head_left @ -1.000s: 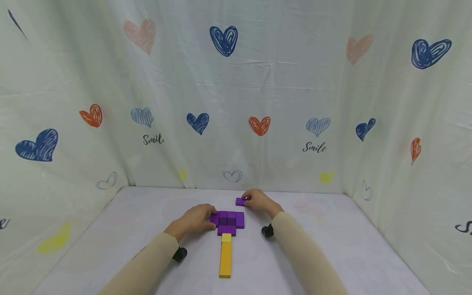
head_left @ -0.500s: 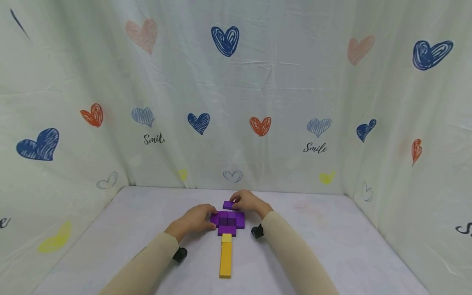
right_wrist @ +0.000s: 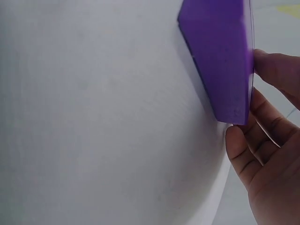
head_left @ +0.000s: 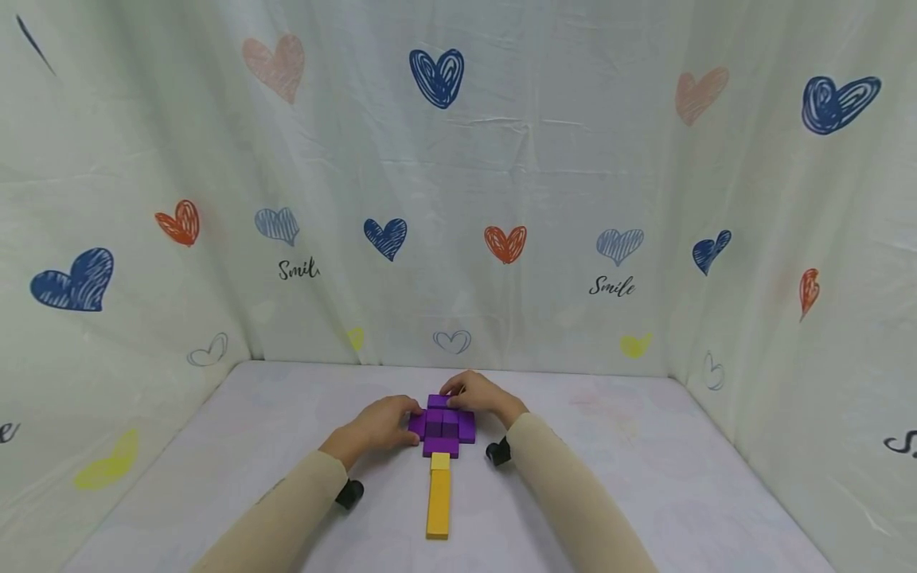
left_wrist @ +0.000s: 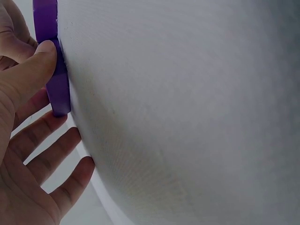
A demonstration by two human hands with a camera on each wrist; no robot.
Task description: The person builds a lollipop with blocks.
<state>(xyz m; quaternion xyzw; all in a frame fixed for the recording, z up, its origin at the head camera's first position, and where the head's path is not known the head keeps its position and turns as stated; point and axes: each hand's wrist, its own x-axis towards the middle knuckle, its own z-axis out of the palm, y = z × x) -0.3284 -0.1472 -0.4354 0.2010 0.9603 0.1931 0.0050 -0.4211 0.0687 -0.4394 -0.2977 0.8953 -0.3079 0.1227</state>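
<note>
My left hand (head_left: pixel 376 427) holds the left purple block (head_left: pixel 417 427) between thumb and fingers; in the left wrist view the thumb lies on purple blocks (left_wrist: pixel 59 93), other fingertips near the tabletop. With its fingers my right hand (head_left: pixel 481 395) pinches the far purple block (head_left: pixel 437 401), which lies against the back of the purple group. Two darker purple pieces (head_left: pixel 441 426) sit in the middle, between the left block and a right purple block (head_left: pixel 467 428). A crosswise purple block (head_left: pixel 440 449) lies in front. The right wrist view shows a purple block (right_wrist: pixel 220 65) beside the fingers.
A small yellow block (head_left: pixel 440 461) and a long orange-yellow block (head_left: pixel 438 505) run in line toward the front. Everything lies on a white-covered table (head_left: pixel 322 386). A white curtain (head_left: pixel 458 175) printed with hearts stands behind and at both sides.
My right hand has moved left and slightly nearer with the far purple block, which now meets the back of the group. The left hand has stayed on its block.
</note>
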